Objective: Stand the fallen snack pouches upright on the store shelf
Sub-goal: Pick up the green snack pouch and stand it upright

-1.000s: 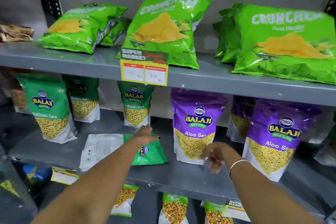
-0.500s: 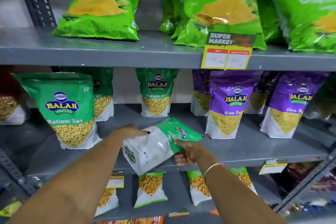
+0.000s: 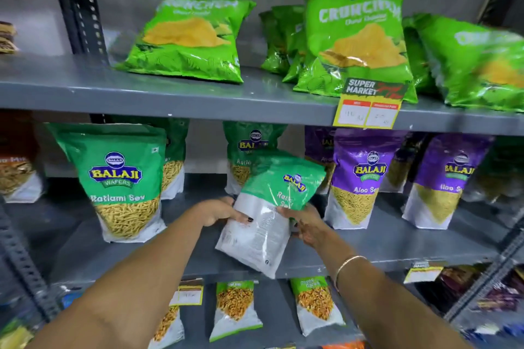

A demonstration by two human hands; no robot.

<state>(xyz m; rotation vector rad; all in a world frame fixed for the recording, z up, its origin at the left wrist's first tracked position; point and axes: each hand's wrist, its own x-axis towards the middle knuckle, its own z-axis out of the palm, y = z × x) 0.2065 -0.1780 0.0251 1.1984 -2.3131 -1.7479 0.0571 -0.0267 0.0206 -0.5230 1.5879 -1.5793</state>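
2 hands, left hand and right hand, grip 1 tilted Ratlami Sev pouch above the middle shelf; next, its base likely needs setting down upright.

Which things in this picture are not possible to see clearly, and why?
All in the head view:
- Held pouch: name half legible; back print too small.
- Price tag: figures too small.
- Right-hand chips bag: blurred, cut by the edge.
- Rear purple pouch: hidden behind the front pouches.
- Left hand, right hand: fingers partly behind the pouch.
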